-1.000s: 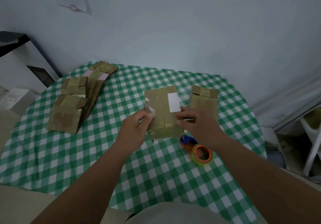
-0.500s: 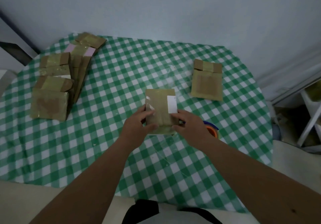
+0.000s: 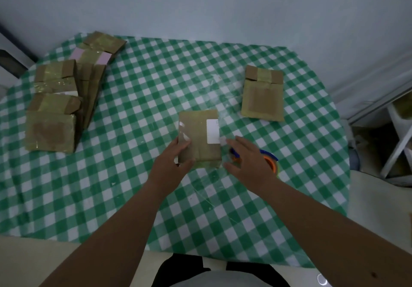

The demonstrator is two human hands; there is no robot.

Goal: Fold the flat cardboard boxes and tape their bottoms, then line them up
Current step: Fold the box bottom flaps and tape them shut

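Flat cardboard box (image 3: 199, 137) lies mid-table between both hands, long axis pointing away from the person, left hand (image 3: 171, 162) gripping its near-left edge, right hand (image 3: 247, 159) spread, empty, just beside its right edge over the tape roll (image 3: 270, 163).

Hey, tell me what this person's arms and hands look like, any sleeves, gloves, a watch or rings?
Both forearms are bare right to the bottom edge of the picture, so no sleeves show. The left hand and the right hand wear no gloves. No watch or wristband shows on either wrist, and no rings can be seen, though the light is dim.
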